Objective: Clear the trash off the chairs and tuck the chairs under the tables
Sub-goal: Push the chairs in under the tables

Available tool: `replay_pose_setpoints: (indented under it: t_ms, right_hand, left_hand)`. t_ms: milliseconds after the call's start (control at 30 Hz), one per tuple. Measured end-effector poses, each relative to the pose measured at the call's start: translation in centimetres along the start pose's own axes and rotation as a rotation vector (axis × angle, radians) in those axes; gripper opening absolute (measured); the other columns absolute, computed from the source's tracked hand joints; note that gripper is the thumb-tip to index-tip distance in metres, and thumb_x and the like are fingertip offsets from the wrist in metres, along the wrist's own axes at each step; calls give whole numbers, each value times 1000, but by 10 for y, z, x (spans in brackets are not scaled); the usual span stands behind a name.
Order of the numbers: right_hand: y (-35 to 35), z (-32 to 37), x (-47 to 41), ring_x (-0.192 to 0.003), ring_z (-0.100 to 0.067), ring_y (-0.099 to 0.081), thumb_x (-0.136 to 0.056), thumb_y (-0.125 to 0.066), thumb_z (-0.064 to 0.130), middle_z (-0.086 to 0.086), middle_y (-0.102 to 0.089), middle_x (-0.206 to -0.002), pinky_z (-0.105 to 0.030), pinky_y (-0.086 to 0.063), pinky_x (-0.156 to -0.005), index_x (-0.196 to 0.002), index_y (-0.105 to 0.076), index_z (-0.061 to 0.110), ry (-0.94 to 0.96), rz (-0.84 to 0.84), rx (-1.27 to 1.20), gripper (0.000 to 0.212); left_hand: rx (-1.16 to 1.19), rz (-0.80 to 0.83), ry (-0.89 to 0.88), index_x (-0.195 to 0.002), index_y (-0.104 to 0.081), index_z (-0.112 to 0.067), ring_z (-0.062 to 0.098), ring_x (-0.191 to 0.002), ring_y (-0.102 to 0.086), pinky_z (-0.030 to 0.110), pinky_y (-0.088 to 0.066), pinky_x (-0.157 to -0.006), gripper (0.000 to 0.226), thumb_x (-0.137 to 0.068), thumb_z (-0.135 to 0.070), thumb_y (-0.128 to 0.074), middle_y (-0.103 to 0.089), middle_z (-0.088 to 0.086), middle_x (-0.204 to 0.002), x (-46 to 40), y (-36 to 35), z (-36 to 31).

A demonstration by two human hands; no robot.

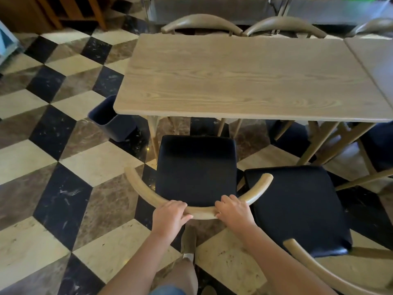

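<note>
A single head-worn wide-angle view looks forward and steeply down, close above the pale curved wooden chair back [197,208] at lower centre; the light oak table [244,79] fills the upper frame.

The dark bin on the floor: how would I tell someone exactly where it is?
Start at the light wooden table in the middle of the view. Go to its near left corner; the dark bin stands on the checkered floor there, partly hidden under the tabletop. Unlike the black-seated chairs nearby, it is a plain open-topped box with no legs or wooden backrest.
</note>
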State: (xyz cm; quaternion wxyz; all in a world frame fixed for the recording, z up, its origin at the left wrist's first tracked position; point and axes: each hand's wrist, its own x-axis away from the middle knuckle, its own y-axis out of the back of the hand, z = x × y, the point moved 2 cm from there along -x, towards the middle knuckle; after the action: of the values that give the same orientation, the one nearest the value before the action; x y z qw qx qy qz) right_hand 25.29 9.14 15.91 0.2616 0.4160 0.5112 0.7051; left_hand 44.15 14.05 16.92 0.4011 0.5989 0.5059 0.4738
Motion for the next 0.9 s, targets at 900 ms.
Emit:
replay_pose_setpoints:
  t_ms: [900]
  right_hand:
    - [71, -68, -177, -96, -22, -49, -91, -54, 30, -2, -53, -105, -32, -44, -71, -111, -51, 19, 17, 31, -9, 23]
  left_hand:
    - [80, -41, -11, -100, -71, -14, 19, -86, -69, 33, -56, -72, 38, -74, -42, -73, -74, 3, -92, -196, 34, 40]
